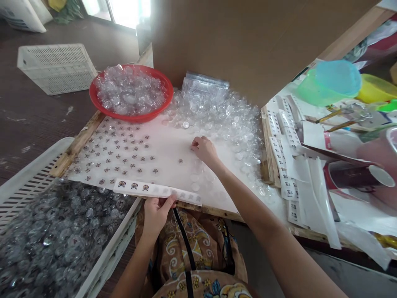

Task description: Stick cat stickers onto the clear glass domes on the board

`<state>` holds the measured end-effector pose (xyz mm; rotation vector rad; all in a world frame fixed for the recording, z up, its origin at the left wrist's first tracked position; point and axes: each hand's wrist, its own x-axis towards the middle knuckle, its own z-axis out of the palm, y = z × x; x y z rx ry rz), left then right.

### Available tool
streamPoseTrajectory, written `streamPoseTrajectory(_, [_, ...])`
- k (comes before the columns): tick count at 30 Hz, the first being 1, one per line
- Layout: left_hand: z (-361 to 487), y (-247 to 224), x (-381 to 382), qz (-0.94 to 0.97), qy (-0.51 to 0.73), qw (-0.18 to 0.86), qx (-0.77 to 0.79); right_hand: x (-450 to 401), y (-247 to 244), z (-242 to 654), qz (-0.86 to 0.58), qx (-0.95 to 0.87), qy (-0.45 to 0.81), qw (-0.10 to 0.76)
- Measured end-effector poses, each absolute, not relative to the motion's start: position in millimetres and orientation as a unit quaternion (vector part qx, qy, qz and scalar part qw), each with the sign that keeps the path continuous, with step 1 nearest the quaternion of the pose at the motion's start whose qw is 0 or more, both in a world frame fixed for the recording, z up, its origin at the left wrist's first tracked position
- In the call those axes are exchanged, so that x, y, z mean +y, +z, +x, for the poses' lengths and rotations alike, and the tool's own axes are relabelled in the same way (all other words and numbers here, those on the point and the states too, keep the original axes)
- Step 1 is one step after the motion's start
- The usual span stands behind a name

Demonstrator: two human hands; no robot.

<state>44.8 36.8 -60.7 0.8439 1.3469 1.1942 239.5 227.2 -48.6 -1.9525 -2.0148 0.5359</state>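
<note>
My left hand pinches the lower edge of a white sticker strip at the front of the board. Three dark printed stickers show at the strip's left end; its right part has only pale marks. My right hand is over the middle of the white work board, thumb and fingers pressed together. Whatever lies between those fingertips is hidden or too small to make out. Left of that hand, many small clear discs with printed stickers lie in rough rows. One more printed sticker sits by itself nearby.
A red basin heaped with clear plastic pieces stands back left. Loose clear discs pile up along the back and right. Below left is a white crate full of clear pieces. More sticker strips and a dark cup lie right.
</note>
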Motion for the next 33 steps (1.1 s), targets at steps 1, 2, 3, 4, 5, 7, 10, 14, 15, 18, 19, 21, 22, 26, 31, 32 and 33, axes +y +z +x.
streamPoseTrajectory(1, [45,-61,37,0.359,0.503,0.544,0.567,228,-48,234,-0.674,-0.699,0.19,0.143])
streamPoseTrajectory(2, [45,-61,37,0.362,0.503,0.543,0.567,229,-48,228,-0.671,-0.699,0.199,0.145])
streamPoseTrajectory(3, [44,-61,37,0.366,0.501,0.542,0.567,230,-47,221,-0.668,-0.698,0.209,0.151])
streamPoseTrajectory(4, [44,-61,37,0.368,0.499,0.543,0.566,231,-45,213,-0.665,-0.696,0.221,0.157])
streamPoseTrajectory(5, [44,-61,37,0.37,0.498,0.543,0.566,233,-43,206,-0.662,-0.693,0.233,0.163])
streamPoseTrajectory(7, [43,-61,37,0.37,0.497,0.546,0.564,233,-38,195,-0.659,-0.686,0.257,0.172])
streamPoseTrajectory(10, [43,-61,37,0.362,0.501,0.547,0.564,227,-28,192,-0.647,-0.686,0.271,0.193])
streamPoseTrajectory(14, [45,-61,36,0.351,0.5,0.551,0.569,205,-16,209,-0.615,-0.698,0.299,0.211])
streamPoseTrajectory(15, [45,-61,36,0.351,0.497,0.553,0.569,198,-13,212,-0.603,-0.7,0.317,0.214])
streamPoseTrajectory(18, [46,-60,36,0.353,0.488,0.558,0.571,173,-5,207,-0.552,-0.711,0.373,0.224])
streamPoseTrajectory(19, [46,-60,36,0.351,0.489,0.558,0.571,164,-2,200,-0.529,-0.719,0.39,0.226])
streamPoseTrajectory(21, [47,-60,36,0.348,0.494,0.556,0.57,148,5,181,-0.475,-0.739,0.42,0.227])
streamPoseTrajectory(22, [47,-60,36,0.349,0.499,0.552,0.57,141,8,169,-0.445,-0.751,0.434,0.224])
streamPoseTrajectory(26, [48,-59,37,0.366,0.52,0.506,0.583,121,13,134,-0.393,-0.791,0.421,0.207])
streamPoseTrajectory(31, [45,-59,38,0.399,0.53,0.448,0.599,105,13,127,-0.422,-0.809,0.35,0.213])
streamPoseTrajectory(32, [44,-59,38,0.408,0.527,0.445,0.598,102,14,128,-0.419,-0.809,0.35,0.22])
streamPoseTrajectory(33, [44,-59,38,0.413,0.524,0.445,0.598,101,15,130,-0.413,-0.806,0.355,0.235])
